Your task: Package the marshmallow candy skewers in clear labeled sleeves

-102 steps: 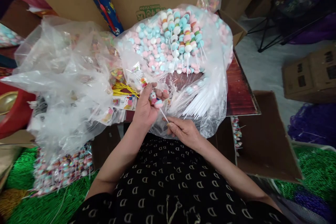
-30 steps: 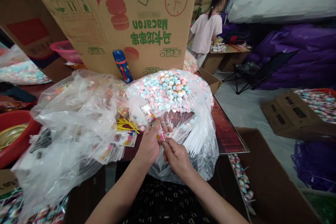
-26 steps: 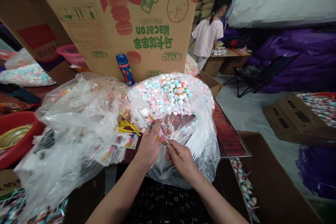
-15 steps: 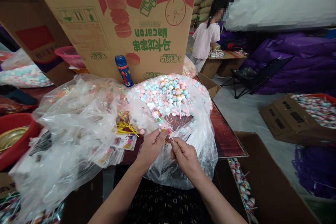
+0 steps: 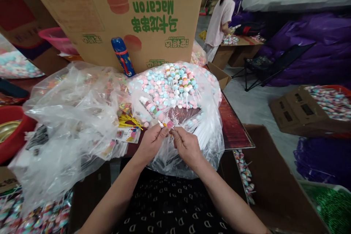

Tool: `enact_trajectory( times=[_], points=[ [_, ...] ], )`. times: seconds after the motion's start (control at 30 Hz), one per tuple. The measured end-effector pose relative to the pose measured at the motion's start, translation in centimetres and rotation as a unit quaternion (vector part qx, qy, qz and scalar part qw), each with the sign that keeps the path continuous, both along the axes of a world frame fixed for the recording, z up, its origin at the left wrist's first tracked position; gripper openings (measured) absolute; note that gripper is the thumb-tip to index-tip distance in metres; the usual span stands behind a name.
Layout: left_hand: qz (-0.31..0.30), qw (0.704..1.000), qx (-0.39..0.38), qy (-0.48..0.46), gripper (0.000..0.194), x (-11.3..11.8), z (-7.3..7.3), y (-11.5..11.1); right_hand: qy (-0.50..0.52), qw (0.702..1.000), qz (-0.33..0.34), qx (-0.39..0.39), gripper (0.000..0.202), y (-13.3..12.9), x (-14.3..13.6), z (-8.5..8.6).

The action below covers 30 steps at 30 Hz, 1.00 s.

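Observation:
A wrapped candy skewer slants up and left from my two hands, over the front of a big clear bag. My left hand pinches its lower end, where the wrapper shows pink and yellow. Close beside it, my right hand has its fingers closed at the same end, near the stick. Behind them the open bag holds loose pastel candies and a pile of finished skewers. Yellow ties and printed cards lie left of my hands.
A large carton and a blue bottle stand behind. Crumpled plastic bags cover the left side, beside a red basin. An open box is at the lower right. A person stands at a farther table.
The view has tipped downward. The skewer now leans further left, and both hands remain closed at its lower end. The person at the back has bent an arm over the candies.

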<state>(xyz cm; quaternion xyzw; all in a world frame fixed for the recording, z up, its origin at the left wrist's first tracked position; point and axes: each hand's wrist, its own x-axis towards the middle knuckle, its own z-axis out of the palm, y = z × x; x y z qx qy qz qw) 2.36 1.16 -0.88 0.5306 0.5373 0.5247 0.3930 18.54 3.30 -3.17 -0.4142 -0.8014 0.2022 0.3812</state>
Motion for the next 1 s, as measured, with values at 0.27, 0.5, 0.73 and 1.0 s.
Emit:
enact_trajectory(
  times=[0.27, 0.5, 0.73, 1.0],
  points=[
    [-0.011, 0.922, -0.067, -0.382, 0.046, 0.9, 0.4, 1.2, 0.105, 0.983, 0.064, -0.135, 0.031, -0.6, -0.4, 0.1],
    [-0.046, 0.921, -0.071, -0.379, 0.043, 1.9, 0.5, 1.4, 0.187, 0.935, 0.090, -0.289, 0.042, -1.2, -0.9, 0.1],
    [0.000, 0.981, -0.057, -0.184, 0.051, 1.3, -2.5, 1.0, 0.241, 0.897, 0.076, -0.363, 0.050, -1.3, -1.3, -0.5],
    [0.018, 0.997, -0.037, -0.066, 0.046, 0.3, -2.4, 0.7, 0.247, 0.889, 0.070, -0.380, 0.053, -0.5, -2.1, -0.8]
  ],
)
